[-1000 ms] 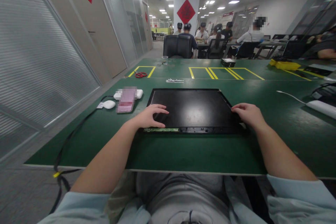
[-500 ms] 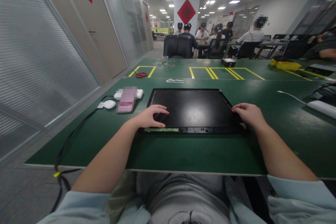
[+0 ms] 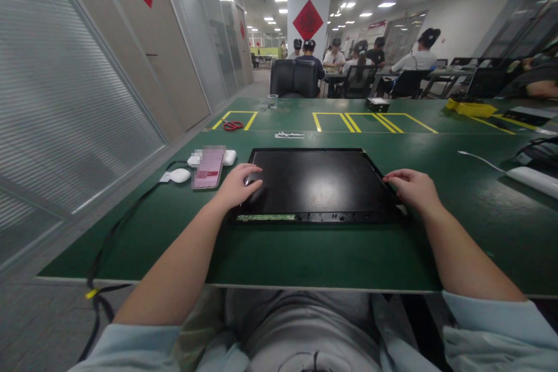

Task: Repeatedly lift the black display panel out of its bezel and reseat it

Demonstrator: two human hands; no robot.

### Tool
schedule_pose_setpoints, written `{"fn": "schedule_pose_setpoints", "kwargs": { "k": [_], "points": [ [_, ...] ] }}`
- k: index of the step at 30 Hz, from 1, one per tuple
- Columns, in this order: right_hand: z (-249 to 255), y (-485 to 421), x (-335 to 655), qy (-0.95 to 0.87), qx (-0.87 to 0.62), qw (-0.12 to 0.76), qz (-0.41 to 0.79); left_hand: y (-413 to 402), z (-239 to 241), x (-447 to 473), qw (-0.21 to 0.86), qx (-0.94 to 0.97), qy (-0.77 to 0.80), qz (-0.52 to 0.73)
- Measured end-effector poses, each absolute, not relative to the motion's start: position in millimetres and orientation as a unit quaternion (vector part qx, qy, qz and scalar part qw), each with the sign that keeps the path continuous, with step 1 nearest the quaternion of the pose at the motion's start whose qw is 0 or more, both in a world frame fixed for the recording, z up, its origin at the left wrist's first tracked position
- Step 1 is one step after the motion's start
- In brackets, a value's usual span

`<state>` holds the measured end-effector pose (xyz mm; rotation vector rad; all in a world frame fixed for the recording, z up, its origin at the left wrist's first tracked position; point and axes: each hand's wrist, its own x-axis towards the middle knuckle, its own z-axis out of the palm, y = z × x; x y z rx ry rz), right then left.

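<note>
A flat black screen panel (image 3: 320,183) lies face up on the green table (image 3: 305,250) in front of me, with a strip of green circuit board showing along its near edge. My left hand (image 3: 238,186) rests on the panel's left edge, fingers stretched out flat. My right hand (image 3: 412,189) lies at the panel's right edge, fingers extended and touching the frame. Neither hand holds anything.
Left of the panel lie a pink phone (image 3: 209,167), a white mouse-like device (image 3: 179,175) with a black cable, and a small white case. Farther back are red scissors (image 3: 232,125), a clear cup (image 3: 272,100) and yellow floor-tape boxes. A white power strip (image 3: 532,179) lies right. People sit at far tables.
My left hand has slid left and slightly farther away, from the panel's surface to its left edge. My right hand has barely moved.
</note>
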<state>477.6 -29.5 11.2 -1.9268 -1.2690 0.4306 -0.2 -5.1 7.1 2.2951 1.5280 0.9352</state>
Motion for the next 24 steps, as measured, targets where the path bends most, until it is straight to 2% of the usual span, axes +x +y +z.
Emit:
{"fn": "schedule_pose_setpoints", "kwargs": {
  "k": [3, 7, 14, 21, 24],
  "points": [
    [11.0, -29.3, 480.2, -0.491, -0.754, 0.413, 0.141, 0.1, 3.8, -5.1, 0.085, 0.747, 0.589, 0.298],
    [4.8, -24.2, 488.4, -0.504, -0.775, 0.364, 0.112, 1.6, 0.9, -7.4, 0.106, 0.709, 0.65, 0.253],
    [-11.7, -14.7, 492.6, -0.56, -0.706, 0.39, 0.193, -2.2, 1.4, -6.3, 0.15, 0.694, 0.66, 0.245],
    [-15.7, -12.0, 494.2, -0.546, -0.728, 0.352, 0.22, -2.6, 4.3, -3.5, 0.151, 0.692, 0.668, 0.226],
    [-15.1, -12.5, 493.7, -0.552, -0.73, 0.353, 0.195, -3.2, 6.3, -1.5, 0.141, 0.707, 0.66, 0.212]
  ]
}}
